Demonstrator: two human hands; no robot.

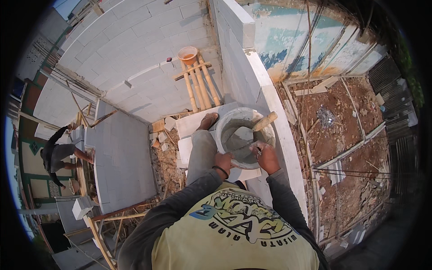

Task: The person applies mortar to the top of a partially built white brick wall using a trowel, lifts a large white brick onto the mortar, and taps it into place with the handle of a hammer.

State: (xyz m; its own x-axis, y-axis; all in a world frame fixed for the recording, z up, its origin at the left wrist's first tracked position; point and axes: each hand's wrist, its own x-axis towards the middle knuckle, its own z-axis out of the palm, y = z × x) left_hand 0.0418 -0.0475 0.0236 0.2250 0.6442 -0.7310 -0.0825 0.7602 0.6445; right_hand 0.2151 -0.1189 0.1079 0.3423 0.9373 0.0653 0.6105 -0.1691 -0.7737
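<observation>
A round, mortar-smeared bucket [221,129] stands before me beside the white block wall, with wet grey mortar [236,143] inside. My left hand [223,163] is closed on its near left rim. Over the near right part of the bucket, my right hand [266,157] is closed, fingers pinched together. A thin dark edge runs from those fingers into the bucket; what they hold is not clear. A thick wooden handle [264,121] lies across the far right rim. Next to it, a paler grey patch shows in the mortar; I cannot tell whether it is a blade.
A narrow white block wall [274,108] drops at my right to rubble ground [335,148]. Ahead, an orange basin [187,54] sits on a bamboo frame [198,83]. My foot [208,120] rests on pale boards. Far left, another person [60,153] works on bamboo scaffolding.
</observation>
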